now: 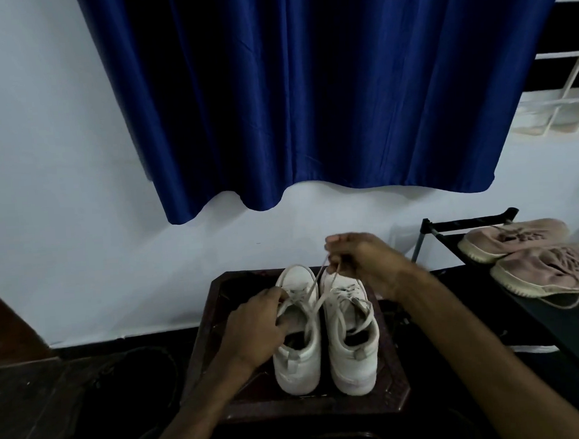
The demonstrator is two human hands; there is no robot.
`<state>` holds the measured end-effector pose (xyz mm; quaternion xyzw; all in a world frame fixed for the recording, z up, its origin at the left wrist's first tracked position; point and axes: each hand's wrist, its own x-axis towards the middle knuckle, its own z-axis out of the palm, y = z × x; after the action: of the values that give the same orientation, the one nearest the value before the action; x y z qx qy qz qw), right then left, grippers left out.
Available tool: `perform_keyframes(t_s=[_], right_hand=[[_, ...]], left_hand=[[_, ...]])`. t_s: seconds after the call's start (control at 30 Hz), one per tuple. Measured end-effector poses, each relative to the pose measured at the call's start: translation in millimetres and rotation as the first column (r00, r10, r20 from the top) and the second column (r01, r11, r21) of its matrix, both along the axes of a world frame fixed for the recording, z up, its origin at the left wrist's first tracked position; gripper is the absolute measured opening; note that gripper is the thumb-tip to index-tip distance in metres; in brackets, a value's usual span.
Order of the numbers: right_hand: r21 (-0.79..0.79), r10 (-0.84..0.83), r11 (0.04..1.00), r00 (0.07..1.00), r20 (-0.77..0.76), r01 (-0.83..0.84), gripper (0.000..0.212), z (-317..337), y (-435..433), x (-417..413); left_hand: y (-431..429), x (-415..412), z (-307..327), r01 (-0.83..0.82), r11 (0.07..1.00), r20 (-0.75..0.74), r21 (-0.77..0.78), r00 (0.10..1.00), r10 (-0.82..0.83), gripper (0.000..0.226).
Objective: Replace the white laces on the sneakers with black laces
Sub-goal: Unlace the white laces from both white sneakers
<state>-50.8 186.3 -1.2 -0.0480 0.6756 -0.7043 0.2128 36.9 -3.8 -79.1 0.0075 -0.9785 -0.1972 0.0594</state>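
On dark stool point(395, 391), white sneakers point(352, 361), right fingers point(334, 242) pinching taut lace point(319, 278), left fingers point(275, 293) gripping tongue point(296, 319).

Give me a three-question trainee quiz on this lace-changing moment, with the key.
1. True or false: the right hand pinches a white lace held up above the white sneakers.
2. Where do the pink sneakers lie? A) on the black rack at the right; B) beside the white pair; C) in a hand.
3. Fill in: the left hand grips the ____ shoe of the white pair at its tongue.
Key: 1 true; 2 A; 3 left.
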Motion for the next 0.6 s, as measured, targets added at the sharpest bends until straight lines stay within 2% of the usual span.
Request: perform_keyframes(t_s=[0.1,0.2,0.27,0.33,0.4,0.47,0.53,0.57,0.6], right_hand=[[-0.127,-0.060,0.990,0.998,0.016,0.061,0.007,23.8,5.3,-7.8],[-0.103,-0.149,0.984,0.988,-0.050,0.143,0.006,20.4,7.1,-16.2],[0.028,-0.150,0.988,0.982,-0.114,0.154,0.007,4.9,3.1,-20.4],[0.219,-0.072,0.968,0.972,-0.224,0.122,0.005,-13.1,-2.3,-23.1],[0.500,0.084,0.851,0.896,-0.435,0.163,0.006,-32.9,-3.5,-29.0],[0.690,0.303,0.697,0.793,-0.529,0.195,0.007,-50.3,-4.4,-31.6],[0.748,0.407,0.644,0.757,-0.511,0.160,0.011,-66.1,-5.8,-32.9],[0.745,0.409,0.648,0.755,-0.513,0.155,0.011,-71.3,-7.0,-32.0],[0.702,0.361,0.696,0.771,-0.525,0.152,0.011,-71.8,-8.5,-29.7]], left_hand=[[-10.7,2.0,2.2,-0.013,1.000,-0.044,-0.001,0.999,0.013,0.032],[-16.4,7.3,-0.8,-0.023,0.999,-0.085,0.029,0.996,0.026,0.030],[-16.3,9.7,-5.8,-0.011,0.999,-0.092,0.035,0.996,0.014,0.036],[-16.9,9.1,-11.1,-0.018,0.995,-0.091,0.096,0.996,0.026,0.038],[-18.1,7.0,-14.6,-0.031,0.988,-0.087,0.154,0.995,0.044,0.038],[-19.0,5.6,-16.1,-0.034,0.985,-0.084,0.168,0.995,0.049,0.038],[-20.7,3.9,-15.9,-0.034,0.983,-0.085,0.180,0.995,0.050,0.039],[-22.3,3.0,-14.8,-0.035,0.983,-0.086,0.182,0.995,0.051,0.039],[-24.3,1.8,-14.0,-0.037,0.983,-0.090,0.181,0.994,0.054,0.039]])
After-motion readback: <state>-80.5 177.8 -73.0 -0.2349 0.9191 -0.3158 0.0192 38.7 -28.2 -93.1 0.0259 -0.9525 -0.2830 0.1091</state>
